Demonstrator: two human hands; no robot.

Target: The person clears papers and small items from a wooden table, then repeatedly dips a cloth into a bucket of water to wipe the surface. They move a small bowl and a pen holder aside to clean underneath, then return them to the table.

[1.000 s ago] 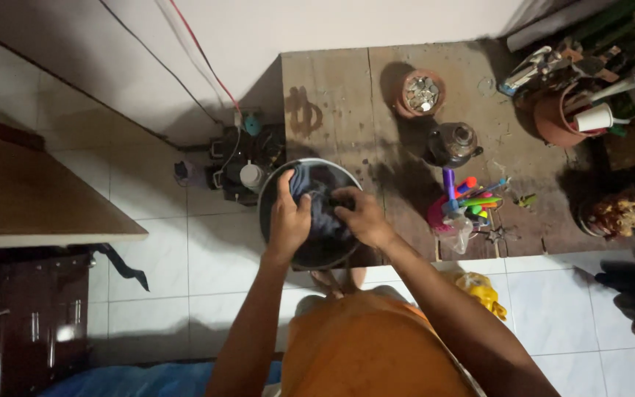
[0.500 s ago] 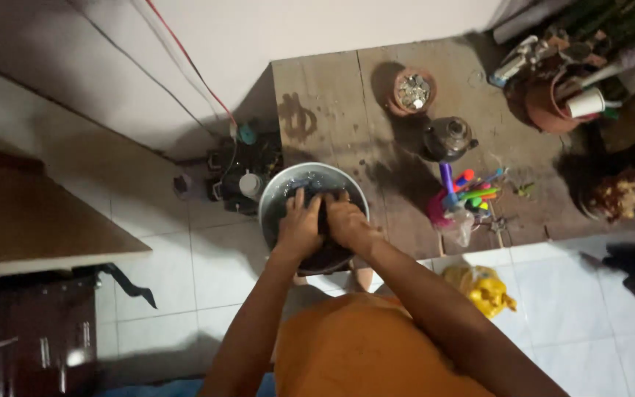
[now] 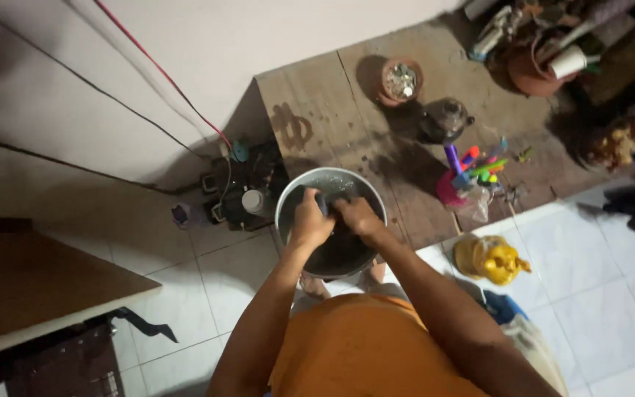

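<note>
Both fists closed on a dark wet cloth (image 3: pixel 326 204) inside a round metal basin (image 3: pixel 288 200). Left hand (image 3: pixel 309 223) curled tight over the near-left part of the cloth, knuckles up, wrist over the basin's near rim. Right hand (image 3: pixel 359 217) clenched just beside it, touching or nearly touching the left, fingers wrapped down over the cloth's right part. Only a small dark grey bit of cloth visible, poking out between and just above the two fists, toward the basin's far wall; remainder hidden under the hands or lost in the dark water. Basin standing at the near-left edge of a low, stained wooden platform (image 3: pixel 317 95), partly over white floor tiles (image 3: pixel 222 272). Bare toes showing just below the basin's near rim.

Farther back on the platform: a small clay pot (image 3: pixel 400 81) filled with pale bits, and a dark metal kettle (image 3: pixel 445 119) near it. To the right of the basin, a pink holder of coloured brushes (image 3: pixel 472 173). On the tiles beside the right forearm, a yellow plastic bag (image 3: pixel 488 259). Left of the basin, against the wall, a dark cluster of small bottles and plugs (image 3: pixel 244 187), with a red cable (image 3: pixel 163 73) running up the wall.
</note>
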